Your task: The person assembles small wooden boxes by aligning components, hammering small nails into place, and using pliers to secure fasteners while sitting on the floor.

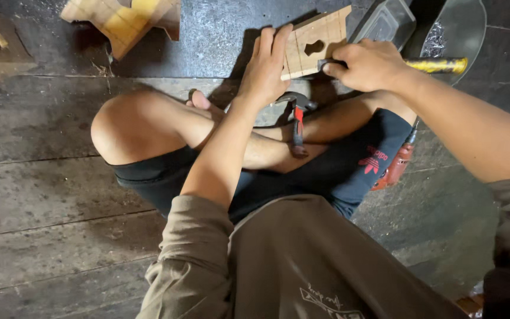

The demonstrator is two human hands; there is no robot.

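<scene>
Sitting cross-legged on the floor (42, 195), you've got your left hand (265, 68) pressed flat on the board (317, 41) and your right hand (366, 64) clamped round a yellow-handled chisel (438, 65) at its edge. One hole's cut; marked lines look uncut. One hammer (297, 118) on your leg, one drill (396, 165) by your thigh.

i see a dark plank floor (48, 195) carrying a dark slab (219, 35). on the slab lie a notched wooden board (317, 44) and carved wooden pieces (122, 18).
</scene>
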